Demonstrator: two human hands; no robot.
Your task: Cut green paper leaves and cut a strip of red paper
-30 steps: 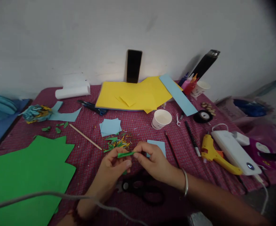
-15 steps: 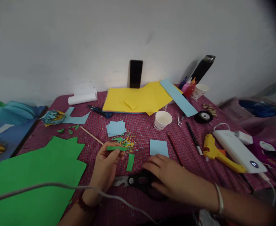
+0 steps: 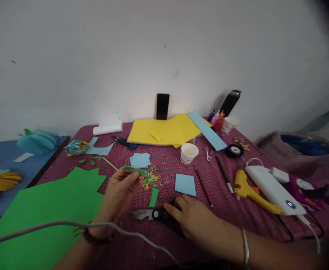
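My left hand (image 3: 122,187) pinches a small green paper piece (image 3: 133,170) between thumb and fingers, above a heap of yellow and green paper shreds (image 3: 150,179). My right hand (image 3: 194,215) is closed over the black handle of the scissors (image 3: 164,216), which lie on the table with their blades pointing left. Just above the blades rests a green paper strip (image 3: 153,197). A light blue paper square (image 3: 185,184) lies beyond my right hand, and a stack of blue squares (image 3: 140,160) sits beyond my left.
A large green sheet (image 3: 54,202) covers the left. A grey cable (image 3: 108,224) crosses the foreground. Yellow sheets (image 3: 164,129) and a phone (image 3: 162,107) stand at the back. On the right are a paper cup (image 3: 189,153), pencil (image 3: 204,187), glue gun (image 3: 256,193) and power bank (image 3: 274,191).
The view has tilted upward, so the back of the table sits lower in the picture. My right hand has closed further round the scissors' handle. My left hand still holds the green piece.
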